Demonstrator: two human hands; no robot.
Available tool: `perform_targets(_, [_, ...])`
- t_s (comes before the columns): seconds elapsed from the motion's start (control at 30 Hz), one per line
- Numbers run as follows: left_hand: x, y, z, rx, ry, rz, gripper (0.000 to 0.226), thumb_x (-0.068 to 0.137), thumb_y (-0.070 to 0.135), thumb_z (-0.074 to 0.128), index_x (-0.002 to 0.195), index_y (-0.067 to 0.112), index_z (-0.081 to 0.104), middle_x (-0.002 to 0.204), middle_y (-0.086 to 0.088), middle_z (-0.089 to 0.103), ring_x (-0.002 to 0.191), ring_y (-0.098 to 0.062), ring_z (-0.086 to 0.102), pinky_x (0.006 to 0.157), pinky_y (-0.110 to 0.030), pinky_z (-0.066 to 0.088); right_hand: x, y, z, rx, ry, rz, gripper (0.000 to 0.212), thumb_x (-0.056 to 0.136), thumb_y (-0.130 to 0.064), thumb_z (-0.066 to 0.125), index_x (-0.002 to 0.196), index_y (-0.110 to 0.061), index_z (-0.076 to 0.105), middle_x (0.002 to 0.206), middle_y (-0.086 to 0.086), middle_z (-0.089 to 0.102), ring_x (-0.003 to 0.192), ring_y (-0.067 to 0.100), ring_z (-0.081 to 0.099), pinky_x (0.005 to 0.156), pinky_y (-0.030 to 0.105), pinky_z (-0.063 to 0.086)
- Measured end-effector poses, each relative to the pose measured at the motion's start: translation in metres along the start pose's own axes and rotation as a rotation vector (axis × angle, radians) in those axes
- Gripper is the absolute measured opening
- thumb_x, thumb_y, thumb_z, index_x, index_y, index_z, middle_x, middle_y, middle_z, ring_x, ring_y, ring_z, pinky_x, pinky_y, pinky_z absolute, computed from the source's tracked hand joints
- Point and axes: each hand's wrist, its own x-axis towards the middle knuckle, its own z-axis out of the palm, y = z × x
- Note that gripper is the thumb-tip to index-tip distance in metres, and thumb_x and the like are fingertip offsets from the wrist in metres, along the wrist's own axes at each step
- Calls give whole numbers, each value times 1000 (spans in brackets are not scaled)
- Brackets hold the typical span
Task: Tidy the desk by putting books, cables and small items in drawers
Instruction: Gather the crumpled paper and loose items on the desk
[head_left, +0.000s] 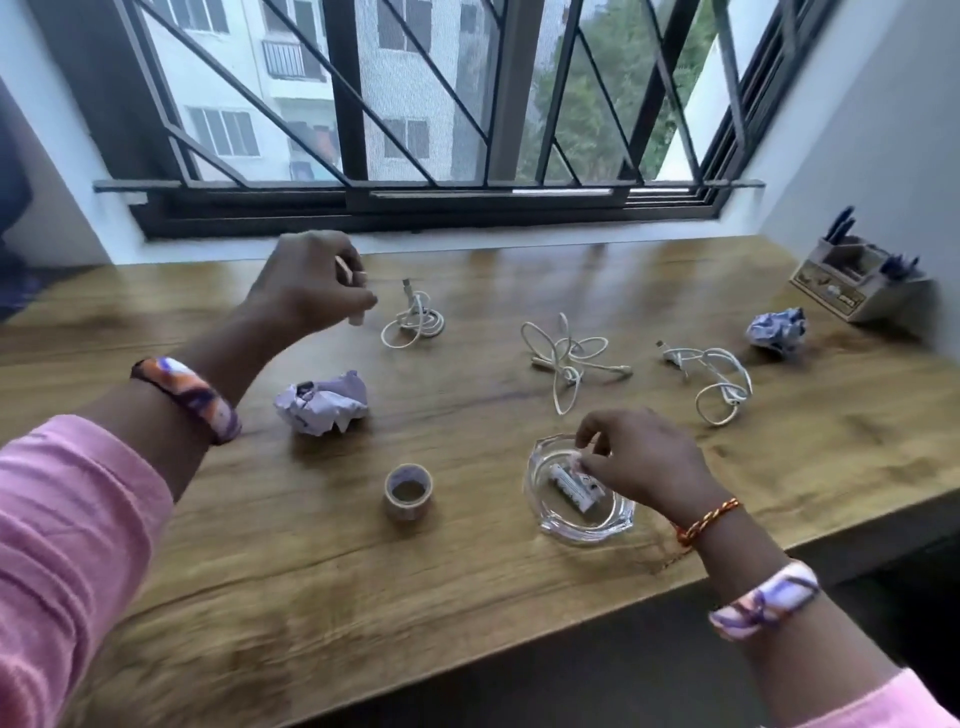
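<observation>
Nearest me, at abt 5 o'clock, my right hand (641, 462) sits over the glass dish (566, 527). Its fingers curl down and pinch a small white item (581, 464) at the dish's far rim. A second small white block (571, 486) w/ print lies flat on the dish floor, just beside that pinch. Can't read the print.

At 7 o'clock from the dish, near it, a tape roll (408, 491) stands on end on the wooden desk (467, 597), hole facing up.

Further out at abt 10 o'clock, a crumpled paper ball (322, 402), white w/ purple marks, rests on the desk below my left wrist.

Mid-desk, three white cables lie loose, well apart from each other: the left cable (414, 319) at 12 o'clock, coiled w/ a USB plug sticking up; the centre cable (569, 358) at 1 o'clock, tangled in loops; the right cable (709, 379) at 2 o'clock, also looped.

My left hand (311, 283) hangs above the desk at 11 o'clock, just left of the left cable, fingers clenched round a small pale stick-like item (356, 296); blur hides what it is.

At 2 o'clock, farther, a second paper ball (777, 330) lies near the desk organiser (857, 283), which sits by the right wall w/ dark pens in it. Window bars (415, 93) run along the far edge.
</observation>
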Motion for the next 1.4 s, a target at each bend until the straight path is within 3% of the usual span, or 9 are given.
perform_targets(0.17, [-48, 78, 20, -422, -359, 36, 19, 71, 0, 75, 75, 5, 57, 69, -19, 66, 45, -8, 60, 51, -26, 54, -12, 17, -11, 145, 102, -23, 16, 78, -37, 64, 94, -31, 66, 94, -7, 69, 95, 19, 63, 73, 27, 45])
perform_targets(0.3, [-86, 104, 76, -297, -474, -34, 19, 70, 8, 79, 70, 3, 60, 63, -18, 66, 40, -11, 58, 41, -22, 50, -29, 43, -17, 218, 125, -41, 14, 78, -36, 66, 89, -28, 68, 89, -6, 70, 91, 18, 63, 74, 29, 49])
perform_targets(0.4, [-105, 108, 109, -87, -483, -56, 23, 68, 19, 80, 55, 11, 62, 59, -17, 68, 45, -19, 58, 45, -24, 46, -43, 65, -17, 262, 125, -53, 11, 78, -34, 66, 86, -26, 68, 85, -5, 69, 87, 16, 63, 72, 28, 49])
perform_targets(0.5, [-116, 113, 124, 125, -426, -91, 25, 67, 30, 77, 58, 12, 62, 53, -3, 60, 55, -21, 60, 57, -26, 49, -53, 81, -10, 338, 85, -80, 7, 77, -33, 67, 80, -27, 68, 78, -7, 66, 84, 15, 64, 74, 30, 52])
perform_targets(0.7, [-129, 122, 137, 329, -339, -143, 31, 75, 41, 70, 82, 10, 67, 95, -11, 67, 93, -28, 62, 70, -30, 45, -71, 94, 14, 437, -80, -138, 11, 76, -33, 68, 68, -33, 60, 70, -12, 61, 84, 11, 62, 82, 29, 51])
perform_targets(0.8, [-135, 123, 140, 385, -311, -179, 34, 80, 42, 65, 91, 11, 68, 104, -12, 65, 100, -29, 61, 71, -30, 44, -80, 97, 21, 421, -128, -188, 3, 78, -33, 66, 77, -31, 64, 77, -10, 64, 80, 10, 61, 73, 26, 50])
perform_targets(1.1, [-153, 124, 144, 392, -189, -241, 30, 82, 41, 60, 96, 16, 71, 105, -9, 68, 99, -29, 62, 74, -31, 48, -93, 106, 35, 451, -286, -297, 8, 77, -35, 66, 72, -32, 61, 74, -13, 58, 78, 7, 56, 72, 28, 47])
perform_targets(1.27, [-190, 111, 137, 164, 6, -204, 30, 80, 34, 67, 104, 16, 67, 94, -5, 68, 94, -25, 62, 73, -28, 41, -104, 96, 56, 528, -593, -326, 11, 80, -33, 64, 83, -24, 69, 75, -8, 67, 66, 0, 57, 67, 19, 47])
perform_targets(1.4, [-249, 73, 139, 351, 260, -229, 53, 74, 35, 65, 121, 12, 55, 130, -18, 46, 119, -39, 41, 99, -46, 32, -111, 78, 115, 586, -863, -230, 10, 81, -31, 67, 83, -21, 67, 82, -7, 64, 72, 3, 55, 61, 17, 42])
